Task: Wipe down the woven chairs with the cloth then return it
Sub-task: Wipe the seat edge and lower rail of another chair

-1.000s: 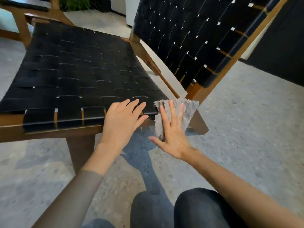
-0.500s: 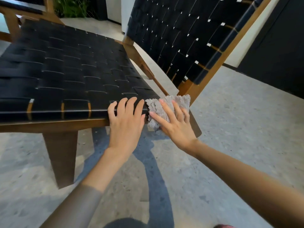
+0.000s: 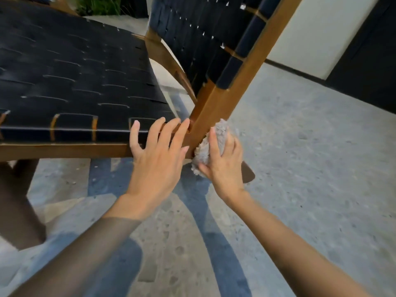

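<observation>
A: Largest first?

B: Speckled grey floor [image 3: 310, 157], filling 3 through 7 o'clock, striped with blue shadow bands near 6.

A: Next down?

B: Low woven chair [image 3: 120, 67]. Black strap seat [image 3: 64, 82] spreading out toward 10 o'clock, with a brown wooden rail [image 3: 64, 150] along the near edge. Tilted backrest [image 3: 192, 39] of the same weave rising at 12 to 1, edged by a slanted wooden post [image 3: 246, 78] running from 1 o'clock down to centre.

A: Background?

B: Dark panel [image 3: 368, 61] at 2 o'clock, white wall [image 3: 310, 35] beside it toward 1.

A: Hands?

B: Just 8 o'clock of centre, left hand [image 3: 156, 168]: wide, fingers straight and fanned, tips resting on the seat's near right corner. Sheer dark sleeve [image 3: 85, 254] on that forearm, toward 7. Just 4 o'clock of centre, right hand [image 3: 225, 168]: fingers wrapped round the fabric, bare forearm trailing to 5.

A: Smaller items?

B: Green plant [image 3: 100, 5] at 11, top edge, blurred. Then the fluffy grey cloth [image 3: 202, 152], bunched, near dead centre, pressed against the foot of the post at its junction with the rail; 11 o'clock of the gripping palm. Touching wood, clear of the floor. Last, 1 brown leg tip [image 3: 248, 174] poking out at 3 o'clock of the right hand.
</observation>
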Action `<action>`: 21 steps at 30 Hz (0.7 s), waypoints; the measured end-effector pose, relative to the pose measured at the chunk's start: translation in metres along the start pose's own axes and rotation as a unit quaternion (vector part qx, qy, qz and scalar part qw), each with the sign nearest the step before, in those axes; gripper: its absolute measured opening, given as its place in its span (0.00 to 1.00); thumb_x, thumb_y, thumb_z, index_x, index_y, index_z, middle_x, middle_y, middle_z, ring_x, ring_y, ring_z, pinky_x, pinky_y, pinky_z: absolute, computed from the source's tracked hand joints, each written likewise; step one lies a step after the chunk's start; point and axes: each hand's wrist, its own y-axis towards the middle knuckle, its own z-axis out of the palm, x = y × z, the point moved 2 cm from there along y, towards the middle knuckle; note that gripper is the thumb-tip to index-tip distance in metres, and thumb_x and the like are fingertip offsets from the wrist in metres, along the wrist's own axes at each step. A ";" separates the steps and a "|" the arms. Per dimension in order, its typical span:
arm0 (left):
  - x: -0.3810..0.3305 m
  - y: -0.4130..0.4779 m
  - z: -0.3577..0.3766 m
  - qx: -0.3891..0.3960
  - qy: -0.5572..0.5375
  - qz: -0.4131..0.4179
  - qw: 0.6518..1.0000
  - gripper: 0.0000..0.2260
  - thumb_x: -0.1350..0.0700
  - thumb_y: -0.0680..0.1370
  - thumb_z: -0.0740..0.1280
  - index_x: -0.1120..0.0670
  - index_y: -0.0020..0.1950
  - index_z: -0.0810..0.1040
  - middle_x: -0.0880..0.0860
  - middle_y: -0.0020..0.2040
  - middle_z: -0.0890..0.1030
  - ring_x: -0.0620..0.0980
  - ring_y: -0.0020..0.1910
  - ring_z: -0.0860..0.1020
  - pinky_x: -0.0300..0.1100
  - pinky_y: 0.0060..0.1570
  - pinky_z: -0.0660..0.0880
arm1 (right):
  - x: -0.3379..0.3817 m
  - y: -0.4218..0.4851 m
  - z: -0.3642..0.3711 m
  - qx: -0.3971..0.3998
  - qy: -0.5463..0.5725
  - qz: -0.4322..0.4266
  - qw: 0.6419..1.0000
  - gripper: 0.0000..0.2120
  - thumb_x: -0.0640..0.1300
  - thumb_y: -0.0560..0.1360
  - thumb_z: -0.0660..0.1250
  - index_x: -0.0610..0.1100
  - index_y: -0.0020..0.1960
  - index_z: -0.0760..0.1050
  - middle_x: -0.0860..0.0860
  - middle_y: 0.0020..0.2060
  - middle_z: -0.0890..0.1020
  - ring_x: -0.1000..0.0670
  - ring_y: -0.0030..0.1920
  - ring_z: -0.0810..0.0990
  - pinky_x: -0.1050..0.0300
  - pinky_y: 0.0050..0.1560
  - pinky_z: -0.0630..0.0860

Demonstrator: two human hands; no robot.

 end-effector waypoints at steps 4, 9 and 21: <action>-0.015 0.004 0.010 -0.017 0.003 -0.012 1.000 0.23 0.48 0.82 0.50 0.59 0.74 0.61 0.58 0.65 0.73 0.58 0.68 0.67 0.57 0.70 0.44 | -0.021 -0.005 0.018 -0.053 0.002 0.001 0.999 0.47 0.59 0.65 0.73 0.51 0.73 0.48 0.41 0.65 0.59 0.37 0.59 0.65 0.38 0.54 0.73; -0.020 0.008 0.021 -0.064 -0.006 -0.034 0.997 0.23 0.50 0.82 0.54 0.59 0.73 0.62 0.60 0.61 0.73 0.58 0.65 0.65 0.57 0.69 0.42 | -0.063 -0.040 0.040 0.024 0.045 0.103 0.993 0.49 0.52 0.58 0.81 0.46 0.72 0.60 0.37 0.63 0.67 0.38 0.58 0.67 0.36 0.52 0.74; -0.020 0.007 0.027 -0.095 0.023 -0.045 0.994 0.22 0.53 0.81 0.58 0.60 0.73 0.62 0.61 0.61 0.73 0.56 0.65 0.63 0.62 0.67 0.48 | -0.131 -0.089 0.053 0.192 0.166 0.231 0.939 0.40 0.43 0.70 0.76 0.44 0.75 0.59 0.39 0.68 0.66 0.38 0.65 0.62 0.45 0.67 0.61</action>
